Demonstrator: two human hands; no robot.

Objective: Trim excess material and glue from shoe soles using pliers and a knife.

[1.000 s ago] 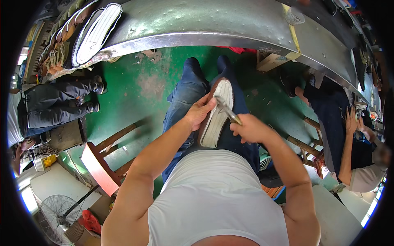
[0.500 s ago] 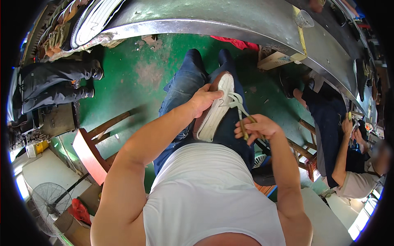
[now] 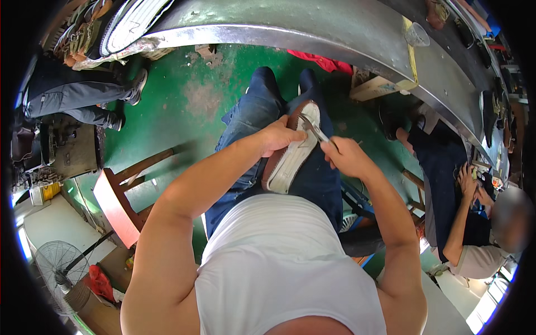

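Note:
A reddish-brown shoe [image 3: 288, 159] with a pale, whitish bottom lies on my lap, sole side up, its toe pointing toward my knees. My left hand [image 3: 279, 137] is closed round the shoe's left side, with the thumb resting on the pale bottom. In my right hand [image 3: 345, 155] are metal shoemaker's pincers [image 3: 317, 131], the fist wrapped round the handles. The pincers' head is over the front part of the shoe, near the left thumb. Whether the jaws grip the shoe's edge is too small to tell.
A metal-topped bench [image 3: 279, 39] curves across ahead of me, with a clear plastic cup [image 3: 416, 34] on it. A wooden chair [image 3: 120, 206] stands left, near a fan [image 3: 58, 268]. At the right another person [image 3: 474, 223] sits working; someone's legs [image 3: 84, 100] show at the far left.
My right hand has moved up and inward, closing round the pincers, whose head now reaches over the shoe. The left hand and shoe stay nearly in place. The legs at far left have shifted.

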